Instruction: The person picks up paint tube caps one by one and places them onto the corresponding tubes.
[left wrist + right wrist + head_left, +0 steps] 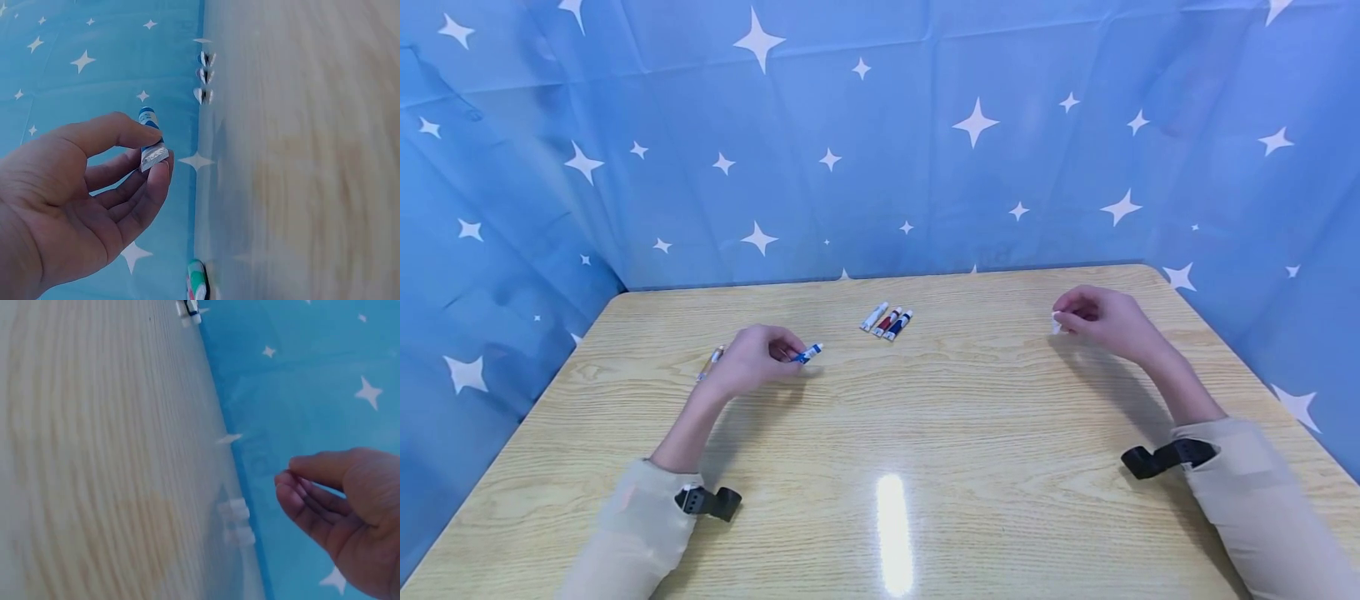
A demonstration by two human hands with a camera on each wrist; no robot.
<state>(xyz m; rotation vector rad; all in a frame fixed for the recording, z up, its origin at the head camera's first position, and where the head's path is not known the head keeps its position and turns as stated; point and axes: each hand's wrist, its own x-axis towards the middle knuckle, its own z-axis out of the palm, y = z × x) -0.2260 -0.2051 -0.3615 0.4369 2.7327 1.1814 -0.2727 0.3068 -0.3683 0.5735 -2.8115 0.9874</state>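
Note:
My left hand (752, 360) is raised over the left half of the table. It pinches a small blue paint tube (152, 134) between thumb and fingers, the crimped end at the fingertips and the capped end pointing away. My right hand (1093, 317) hovers far to the right, thumb and fingertips brought close together with nothing seen between them in the right wrist view. Near these fingertips is a white tube-like thing (1056, 323). The right wrist view shows two white pieces (234, 509) lying side by side on the table, apart from the hand.
Three paint tubes, one white (874, 316), one red (887, 322) and one dark blue (898, 325), lie in a row at the back middle of the wooden table (985, 433). Another tube (710, 363) lies behind the left hand. A starred blue curtain (895, 125) borders the table.

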